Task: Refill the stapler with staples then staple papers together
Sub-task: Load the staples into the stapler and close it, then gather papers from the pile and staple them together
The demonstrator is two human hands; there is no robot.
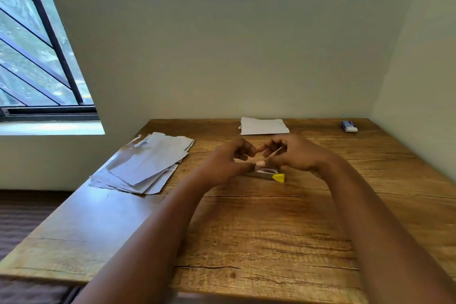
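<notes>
Wooden table (271,229), hands over stapler (269,175)

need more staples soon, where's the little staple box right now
In the head view, the small blue and white box lies at the far right corner of the wooden table, near the wall, right of the small paper stack.

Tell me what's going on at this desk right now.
A person sits at a wooden table with both hands raised just above a stapler that has a yellow tip. The left hand and right hand have curled fingers meeting over it, apparently pinching something thin, perhaps a strip of staples; it is too small to be sure. A loose pile of papers lies to the left, a smaller paper stack at the back, and a small box in the far right corner.
</notes>
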